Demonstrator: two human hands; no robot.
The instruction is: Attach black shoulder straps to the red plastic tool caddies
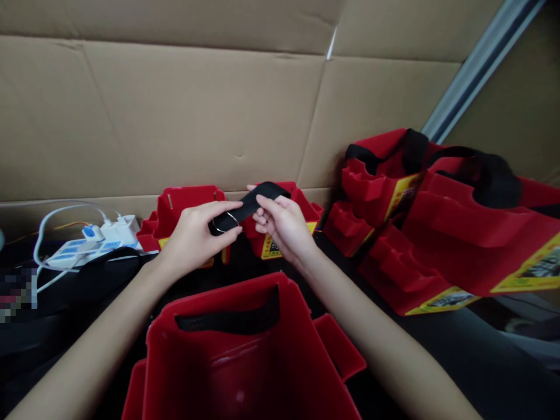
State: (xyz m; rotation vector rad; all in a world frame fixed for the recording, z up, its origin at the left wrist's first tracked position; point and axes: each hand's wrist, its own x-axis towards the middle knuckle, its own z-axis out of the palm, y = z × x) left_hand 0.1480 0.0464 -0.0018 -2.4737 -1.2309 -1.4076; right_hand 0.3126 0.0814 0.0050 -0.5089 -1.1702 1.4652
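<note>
Between both hands a black webbing strap (251, 203) is held above a red plastic box. My left hand (199, 230) pinches a metal ring (233, 216) that sits around the strap's near end. My right hand (280, 220) grips the strap further along, thumb on top, with the strap looping over behind it. Below the hands, close to me, stands the open red box (258, 373). A black strap piece (230, 318) runs through slots in that box's far wall.
Two more red boxes, one left (192, 201) and one behind my right hand (301, 201), stand by the cardboard wall (188, 116). On the right are several red boxes (455, 233) with black straps and yellow labels. A white power strip (83, 248) with plugs and cables lies left.
</note>
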